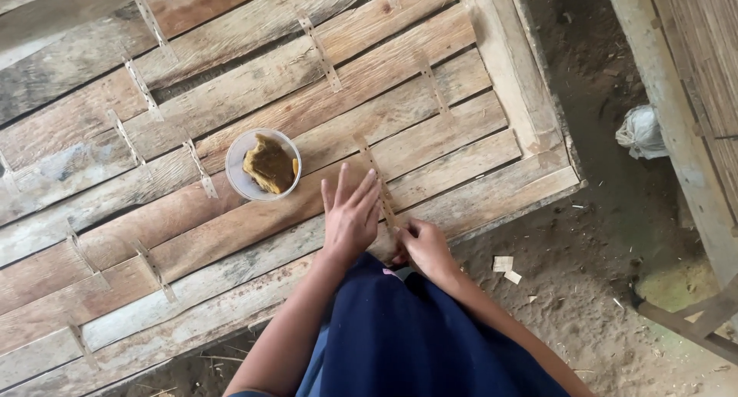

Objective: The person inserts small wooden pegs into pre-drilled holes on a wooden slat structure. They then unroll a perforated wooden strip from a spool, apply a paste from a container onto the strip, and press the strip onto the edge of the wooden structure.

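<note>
Near the lower edge of a big woven panel (pixel 254 128) of flat wooden slats, the person leans over with both bare hands on one thin, pale strip (pixel 382 191) that runs up across the slats. The left hand (pixel 350 216) lies flat, fingers spread, its grip open and pressing the panel just beside the strip. The right hand (pixel 423 247) sits at the strip's near end with its fingers curled in, its grip apparently pinching that end, though the fingertips are partly hidden, so I cannot be sure how firmly.

What could go wrong, as I judge it: the strip looks thin and brittle, so a hard pull or sharp bend at the pinched end could snap or split it. If the flat hand lifts, the slats beneath may shift and the strip could slip out of line. Splintery edges could also catch a finger. A clear plastic cup (pixel 263 164) holding a brownish lump stands near the left hand, and a wide sweep of the arm could tip it.

The panel lies on bare, dusty earth with wood scraps (pixel 506 269) beside its corner. A white plastic bag (pixel 639 132) lies farther off against a weathered timber beam (pixel 676 128).
</note>
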